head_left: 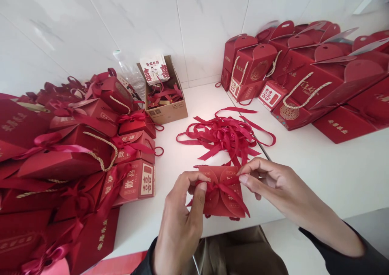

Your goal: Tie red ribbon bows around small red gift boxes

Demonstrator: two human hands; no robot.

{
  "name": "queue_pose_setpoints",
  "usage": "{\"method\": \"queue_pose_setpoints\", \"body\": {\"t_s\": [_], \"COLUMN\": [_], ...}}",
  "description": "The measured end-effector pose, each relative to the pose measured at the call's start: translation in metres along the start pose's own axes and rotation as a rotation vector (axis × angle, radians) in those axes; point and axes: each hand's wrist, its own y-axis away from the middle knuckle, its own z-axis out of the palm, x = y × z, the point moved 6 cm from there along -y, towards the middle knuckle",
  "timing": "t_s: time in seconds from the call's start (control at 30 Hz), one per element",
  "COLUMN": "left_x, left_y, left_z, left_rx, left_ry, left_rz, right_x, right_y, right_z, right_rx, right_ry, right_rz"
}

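A small red gift box [212, 204] with folded petal flaps sits at the table's front edge, right before me. Across its top runs a red ribbon [226, 189], looped and crossed at the middle. My left hand [187, 202] pinches the ribbon's left loop between thumb and fingers. On the other side, my right hand [266, 180] pinches the ribbon's right part near the box's upper right corner. Just behind the box lies a loose heap of red ribbons [227, 133].
Many red boxes with bows [69, 149] are piled on the left. Red handled boxes [316, 72] stand in rows at the right. A cardboard box [168, 112] holding ribbons and a printed white card [154, 68] stands by the tiled wall, beside a clear plastic bottle [130, 74].
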Motion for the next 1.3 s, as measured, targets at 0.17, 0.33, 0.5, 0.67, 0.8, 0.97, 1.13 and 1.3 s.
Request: {"method": "queue_pose_setpoints", "body": {"t_s": [0.17, 0.33, 0.5, 0.67, 0.8, 0.97, 1.13, 1.3], "left_x": [-0.004, 0.0, 0.002, -0.009, -0.012, -0.013, -0.011, -0.008], "left_y": [0.0, -0.001, -0.002, 0.001, 0.004, 0.003, 0.005, 0.007], "left_z": [0.0, 0.004, 0.004, 0.004, 0.003, 0.0, -0.002, -0.006], "left_rx": [-0.046, -0.083, -0.079, -0.051, -0.041, -0.035, -0.035, 0.009], "left_ry": [0.016, 0.05, 0.076, 0.104, 0.126, 0.062, 0.056, 0.117], "left_rz": [-0.028, 0.008, -0.004, -0.116, -0.161, -0.17, -0.171, -0.187], "right_x": [0.0, -0.011, -0.019, -0.009, -0.005, -0.003, 0.002, -0.002], "right_y": [0.002, 0.004, 0.003, 0.005, 0.006, 0.006, 0.006, 0.007], "right_z": [-0.002, 0.003, 0.004, 0.003, 0.005, 0.004, 0.004, 0.004], "right_rx": [0.002, 0.021, 0.028, 0.032, 0.02, 0.017, 0.011, 0.009], "right_ry": [-0.014, 0.068, 0.138, 0.072, 0.071, 0.081, 0.061, 0.072], "right_rz": [-0.041, -0.093, -0.107, -0.047, 0.004, 0.004, 0.02, 0.003]}}
